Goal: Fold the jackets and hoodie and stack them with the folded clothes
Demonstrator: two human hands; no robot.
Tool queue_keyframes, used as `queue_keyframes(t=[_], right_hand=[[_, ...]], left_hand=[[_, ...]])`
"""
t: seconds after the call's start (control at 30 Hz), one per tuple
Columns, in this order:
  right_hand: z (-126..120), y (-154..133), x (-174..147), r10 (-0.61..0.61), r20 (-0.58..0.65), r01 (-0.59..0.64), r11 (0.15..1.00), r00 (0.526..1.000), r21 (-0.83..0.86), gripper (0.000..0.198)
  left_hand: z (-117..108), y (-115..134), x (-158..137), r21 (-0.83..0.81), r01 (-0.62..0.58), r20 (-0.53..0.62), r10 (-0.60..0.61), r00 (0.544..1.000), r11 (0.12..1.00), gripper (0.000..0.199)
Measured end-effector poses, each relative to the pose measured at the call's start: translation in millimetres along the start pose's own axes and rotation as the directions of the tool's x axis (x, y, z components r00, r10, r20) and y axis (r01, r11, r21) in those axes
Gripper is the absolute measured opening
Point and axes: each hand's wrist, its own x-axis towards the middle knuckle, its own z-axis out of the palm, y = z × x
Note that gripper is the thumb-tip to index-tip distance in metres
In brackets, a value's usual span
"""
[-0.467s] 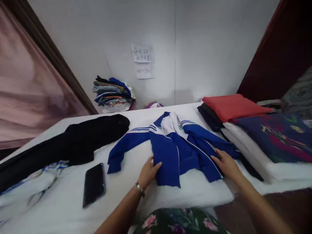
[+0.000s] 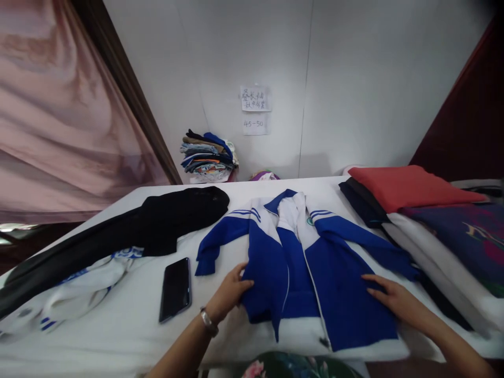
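"How do the hands stand?"

"The left hand [image 2: 230, 294] pinches the near side edge of the blue-and-white jacket [image 2: 263, 262], thumb on top. The right hand [image 2: 394, 303] has thumb and fingertips at the opposite side; whether it grips or merely rests, I cannot tell."

"And the jacket?"

"Between the hands, front up and unzipped on the white table [image 2: 134, 328], collar toward the wall [image 2: 362, 79], sleeves slanting outward."

"How would you handle this well?"

"I'd judge the cloth is being straightened. An even, light outward pull should flatten both front panels. The one by the left hand looks rumpled at its lower corner, so I'd smooth that first, then level the bottom edges."

"Any writing?"

"On the jacket's chest, a round green emblem [image 2: 311, 221], too small to read. On the dark blue garment [image 2: 449, 228] at the right, yellow script, too blurred. On the wall, the upper sheet [image 2: 255, 98] bears two handwritten lines of Chinese characters, 长 fairly clear; the lower sheet [image 2: 255, 124] reads '45-50'."
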Motion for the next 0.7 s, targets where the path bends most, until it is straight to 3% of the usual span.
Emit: queue_keyframes(t=[0.1,0.17,0.23,0.33,0.47,0.53,0.6,0.7], right_hand=[[1.4,13.7,5.7,-0.023,0.080,0.040,0.975,0.997,-0.217,0.041],[1.6,-2.0,10.9,-0.084,-0.001,0.078,0.936,0.996,-0.343,0.045],[5.4,-33.0,17.0,-0.201,-0.038,0.178,0.928,0.979,-0.327,0.046],[22.9,-85.0,30.3,-0.327,0.032,0.328,0.934,0.944,-0.141,0.040],[59.1,-134.7,63.5,-0.402,0.169,0.396,0.916,0.900,0.071,0.033],[77.6,-155.4,88.2,-0.417,0.203,0.401,0.908,0.886,0.119,0.032],[95.7,-177.9,116.9,-0.403,0.202,0.403,0.914,0.892,0.044,0.030],[123.4,-212.0,161.8,-0.345,0.176,0.374,0.910,0.922,-0.180,0.030]], left_hand=[[0.4,-23.2,5.9,0.059,0.037,0.095,-0.043,0.995,0.998,0.050],[-2.1,-23.7,12.7,0.171,-0.002,0.108,-0.016,0.994,0.985,0.044],[-10.2,-14.6,20.9,0.351,-0.060,0.063,0.041,0.997,0.935,0.039],[-31.6,6.0,36.2,0.629,-0.108,-0.106,0.222,0.969,0.770,0.037],[-65.8,26.3,62.6,0.873,-0.010,-0.271,0.502,0.821,0.487,0.032],[-80.7,30.4,77.5,0.930,0.076,-0.278,0.554,0.785,0.360,0.033],[-93.1,31.3,92.7,0.944,0.159,-0.296,0.534,0.792,0.288,0.036],[-108.0,29.8,114.2,0.912,0.224,-0.358,0.400,0.844,0.343,0.042]])
